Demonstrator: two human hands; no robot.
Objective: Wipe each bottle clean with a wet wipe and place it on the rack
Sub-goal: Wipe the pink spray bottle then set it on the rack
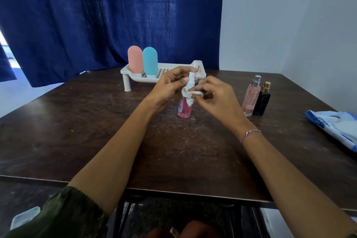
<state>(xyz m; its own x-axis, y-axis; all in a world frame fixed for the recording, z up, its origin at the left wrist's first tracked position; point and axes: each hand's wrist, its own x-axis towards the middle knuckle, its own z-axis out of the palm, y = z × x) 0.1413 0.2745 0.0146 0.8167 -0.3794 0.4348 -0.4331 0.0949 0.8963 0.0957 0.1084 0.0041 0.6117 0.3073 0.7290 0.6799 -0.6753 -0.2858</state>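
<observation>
A small pink spray bottle (184, 109) with a white top is held upright just above the dark table (96, 121). My left hand (170, 85) grips its white spray head. My right hand (216, 96) pinches a white wet wipe (190, 94) against the bottle's neck. Behind my hands stands the white rack (164, 72), with a pink bottle (135, 59) and a blue bottle (150, 61) upside down on its left end. A clear pink spray bottle (251, 97) and a black bottle (262, 100) with a gold cap stand on the table to the right.
A blue and white wet wipe pack (336, 127) lies at the table's right edge. A dark blue curtain (96, 15) hangs behind the table and a white wall (289, 25) is at the right. The table's front edge runs below my forearms.
</observation>
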